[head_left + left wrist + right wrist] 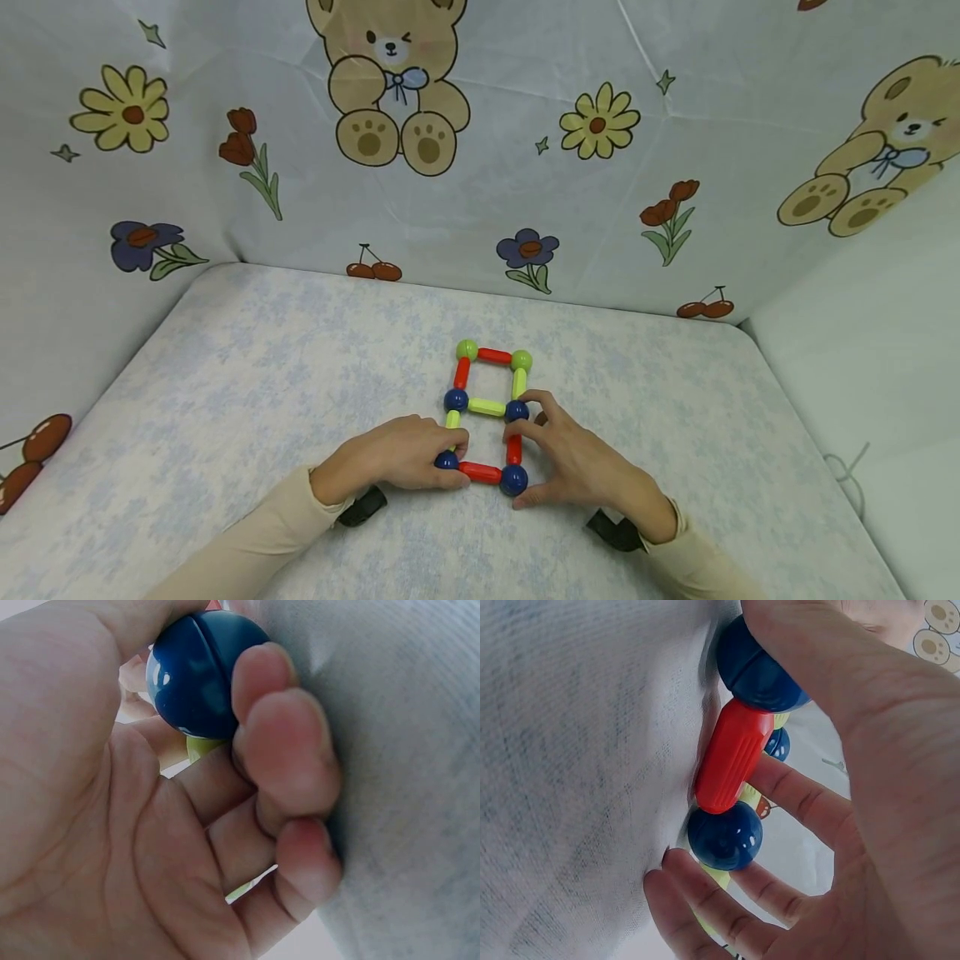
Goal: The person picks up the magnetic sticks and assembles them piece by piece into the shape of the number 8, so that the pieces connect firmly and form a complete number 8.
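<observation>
A flat ladder-like frame of magnetic rods and balls lies on the table, two squares joined end to end. Its far corners are green balls [467, 350]; the others are blue. My left hand [412, 452] curls round the near-left blue ball [199, 675], thumb and fingers on either side. Along the right edge, my right hand [573, 458] spans the near square. Its thumb is at the near-right blue ball [513, 480], and its fingers reach the red side rod [735, 757] and the middle-right blue ball [725, 835]. A red rod [480, 472] joins the two near balls.
A pale blue-patterned cloth [285, 358] covers the table. Behind it hangs a white curtain [510, 50] printed with bears and flowers. Dark straps [363, 507] circle both wrists. A thin white cable [847, 479] hangs beyond the right edge.
</observation>
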### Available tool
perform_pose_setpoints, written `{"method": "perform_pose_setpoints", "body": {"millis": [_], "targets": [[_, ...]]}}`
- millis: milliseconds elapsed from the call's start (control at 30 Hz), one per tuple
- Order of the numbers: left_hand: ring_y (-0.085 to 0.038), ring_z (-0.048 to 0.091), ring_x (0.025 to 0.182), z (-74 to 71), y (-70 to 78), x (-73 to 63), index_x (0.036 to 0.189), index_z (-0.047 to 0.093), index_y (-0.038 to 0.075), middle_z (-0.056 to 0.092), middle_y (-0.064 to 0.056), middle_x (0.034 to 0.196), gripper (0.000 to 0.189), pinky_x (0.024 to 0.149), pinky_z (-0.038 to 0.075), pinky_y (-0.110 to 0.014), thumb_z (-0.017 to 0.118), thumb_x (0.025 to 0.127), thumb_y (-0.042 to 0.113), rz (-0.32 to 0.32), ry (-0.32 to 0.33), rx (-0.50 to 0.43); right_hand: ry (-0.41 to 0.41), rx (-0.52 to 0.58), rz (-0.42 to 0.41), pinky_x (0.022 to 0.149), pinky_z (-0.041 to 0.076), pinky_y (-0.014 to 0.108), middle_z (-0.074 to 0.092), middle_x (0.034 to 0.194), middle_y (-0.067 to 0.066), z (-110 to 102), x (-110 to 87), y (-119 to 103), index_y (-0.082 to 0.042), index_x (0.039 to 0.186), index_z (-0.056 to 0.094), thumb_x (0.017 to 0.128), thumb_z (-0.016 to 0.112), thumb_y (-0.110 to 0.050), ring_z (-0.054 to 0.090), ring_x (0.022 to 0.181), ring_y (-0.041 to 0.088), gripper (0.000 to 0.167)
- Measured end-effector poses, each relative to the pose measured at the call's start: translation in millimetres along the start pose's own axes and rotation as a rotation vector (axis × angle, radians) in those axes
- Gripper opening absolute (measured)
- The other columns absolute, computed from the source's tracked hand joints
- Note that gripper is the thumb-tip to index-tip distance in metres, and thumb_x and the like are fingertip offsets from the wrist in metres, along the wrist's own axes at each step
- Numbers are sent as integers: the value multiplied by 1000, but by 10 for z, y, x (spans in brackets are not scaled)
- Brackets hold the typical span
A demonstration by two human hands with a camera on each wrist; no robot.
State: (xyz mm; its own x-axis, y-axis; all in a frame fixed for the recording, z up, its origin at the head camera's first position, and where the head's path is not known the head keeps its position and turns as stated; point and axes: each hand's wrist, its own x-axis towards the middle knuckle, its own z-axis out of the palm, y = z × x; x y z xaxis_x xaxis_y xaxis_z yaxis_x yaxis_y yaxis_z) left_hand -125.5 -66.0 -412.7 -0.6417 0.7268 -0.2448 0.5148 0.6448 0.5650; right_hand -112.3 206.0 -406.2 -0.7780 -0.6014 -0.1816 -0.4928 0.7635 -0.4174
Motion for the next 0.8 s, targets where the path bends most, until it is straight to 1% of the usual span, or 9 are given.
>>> {"method": "perform_pose_setpoints", "body": {"millis": [100,267,333,433,533,567,633,733,800], "targets": [[-7,37,52,1,2,1,91,60,24,41,11,61,23,52,26,-25,73,95,42,-2,-1,0,0,31,9,92,57,42,28,156,9,2,-9,-9,-27,128,63,71,92,-55,55,123,27,71],[-7,38,53,-1,3,-14,91,59,24,42,11,62,24,52,26,-25,73,95,42,-10,-8,-4,15,151,29,87,57,33,26,158,7,9,-33,-50,-24,134,60,73,93,-48,62,107,19,73],[-7,38,53,-2,1,-21,91,59,24,42,10,62,24,52,26,-26,73,94,43,-12,-9,-6,29,194,19,84,56,30,26,158,8,20,-31,-66,-22,137,59,76,92,-46,63,100,17,74],[-7,39,53,2,-3,-13,91,60,24,42,11,62,23,52,26,-25,73,95,42,-9,-8,-7,53,260,2,86,56,29,27,157,10,38,-21,-78,-18,140,57,82,88,-45,65,100,17,72],[-6,38,53,10,-9,-5,91,60,23,42,12,62,23,52,27,-25,72,95,42,1,-2,-6,89,302,18,87,57,30,29,154,11,47,-9,-73,-15,140,54,87,84,-41,66,103,18,66],[-6,38,53,12,-11,-2,91,60,24,42,12,62,23,52,26,-25,72,95,42,3,-1,-6,104,315,34,86,57,30,32,151,10,47,-5,-69,-15,140,54,89,83,-39,66,103,18,63],[-6,37,53,15,-14,-1,92,60,23,42,12,62,23,52,26,-25,73,95,42,6,1,-6,149,306,66,81,57,28,40,142,11,48,4,-57,-13,138,53,91,81,-34,66,97,16,58],[-6,37,53,12,-18,1,93,60,23,41,12,61,23,52,26,-25,73,95,42,6,2,-8,210,264,95,71,53,24,55,120,7,58,28,-39,-9,134,51,93,80,-30,63,82,9,54],[-6,37,53,8,-19,3,93,60,23,41,11,61,23,52,26,-25,73,95,42,7,2,-11,232,252,101,65,50,23,61,104,3,68,43,-32,-6,133,48,93,79,-26,58,72,6,54]]}}
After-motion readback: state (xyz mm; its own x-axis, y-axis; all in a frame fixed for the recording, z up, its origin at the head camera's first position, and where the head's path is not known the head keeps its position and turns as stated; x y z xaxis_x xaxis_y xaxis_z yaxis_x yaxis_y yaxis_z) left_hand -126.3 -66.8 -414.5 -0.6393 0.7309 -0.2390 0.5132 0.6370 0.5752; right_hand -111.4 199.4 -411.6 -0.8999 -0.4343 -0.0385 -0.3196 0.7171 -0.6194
